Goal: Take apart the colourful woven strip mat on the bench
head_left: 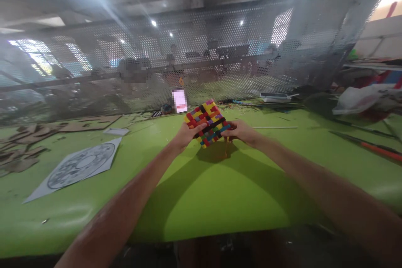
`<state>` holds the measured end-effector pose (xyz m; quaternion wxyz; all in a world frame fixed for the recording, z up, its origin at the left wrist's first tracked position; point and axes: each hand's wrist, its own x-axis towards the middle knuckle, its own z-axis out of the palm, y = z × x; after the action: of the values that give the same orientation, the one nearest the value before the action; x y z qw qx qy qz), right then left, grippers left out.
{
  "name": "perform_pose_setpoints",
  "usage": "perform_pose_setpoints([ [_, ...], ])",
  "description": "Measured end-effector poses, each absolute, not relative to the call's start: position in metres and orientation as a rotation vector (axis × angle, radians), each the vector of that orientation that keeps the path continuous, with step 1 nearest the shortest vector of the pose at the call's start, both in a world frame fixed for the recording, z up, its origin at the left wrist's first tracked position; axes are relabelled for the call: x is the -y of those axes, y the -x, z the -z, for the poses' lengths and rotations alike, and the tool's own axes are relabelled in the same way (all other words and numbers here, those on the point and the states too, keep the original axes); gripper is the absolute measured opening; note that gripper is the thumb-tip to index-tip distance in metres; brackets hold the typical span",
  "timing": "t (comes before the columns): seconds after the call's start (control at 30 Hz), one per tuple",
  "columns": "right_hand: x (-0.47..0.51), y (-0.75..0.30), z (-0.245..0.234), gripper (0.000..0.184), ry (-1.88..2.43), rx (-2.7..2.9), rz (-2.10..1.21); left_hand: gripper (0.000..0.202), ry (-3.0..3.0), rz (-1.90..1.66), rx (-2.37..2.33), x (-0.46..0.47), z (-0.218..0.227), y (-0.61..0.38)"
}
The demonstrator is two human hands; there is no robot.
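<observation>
Red, yellow and black, the block (210, 116) sat tilted between the fingers. The left hand (185, 135) pinched its left side, the right hand (241, 131) its right corner; the green table (201, 201) lay beneath them.

On my feed I see a brick panel (205, 117) patchworked in red, yellow, orange, blue and black, a lime-green desk (201, 209), white paper (86, 160) with grey ring patterning, brown cardboard (91, 123).
</observation>
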<state>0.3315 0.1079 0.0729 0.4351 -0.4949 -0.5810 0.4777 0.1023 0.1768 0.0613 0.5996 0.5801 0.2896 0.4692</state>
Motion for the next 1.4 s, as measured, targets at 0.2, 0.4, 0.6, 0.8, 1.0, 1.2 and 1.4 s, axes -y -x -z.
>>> perform_pose_setpoints([
  [0.2,-0.112,-0.332,-0.074,0.012,1.167,1.216,-1.263,0.045,-1.119,-1.063,-0.626,-0.185,-0.06,-0.096],
  [0.4,-0.112,-0.328,-0.082,0.006,1.103,0.998,-1.259,0.034,-1.168,-0.859,-0.577,-0.187,-0.061,-0.085],
  [0.6,-0.111,-0.325,-0.086,0.003,1.084,0.98,-1.224,0.042,-1.292,-0.674,-0.475,-0.19,-0.057,-0.078],
  [0.8,-0.113,-0.331,-0.084,0.009,1.18,1.115,-1.156,0.047,-1.357,-0.689,-0.452,-0.201,-0.068,-0.062],
  [1.0,-0.105,-0.325,-0.084,0.026,1.183,1.325,-1.005,0.048,-1.387,-0.653,-0.565,-0.184,-0.061,-0.08],
  [1.2,-0.109,-0.322,-0.08,0.034,1.241,1.208,-0.894,0.046,-1.267,-0.789,-0.575,-0.17,-0.058,-0.099],
  [1.4,-0.106,-0.315,-0.079,0.025,1.227,0.997,-0.893,0.042,-1.241,-0.859,-0.583,-0.17,-0.052,-0.107],
])
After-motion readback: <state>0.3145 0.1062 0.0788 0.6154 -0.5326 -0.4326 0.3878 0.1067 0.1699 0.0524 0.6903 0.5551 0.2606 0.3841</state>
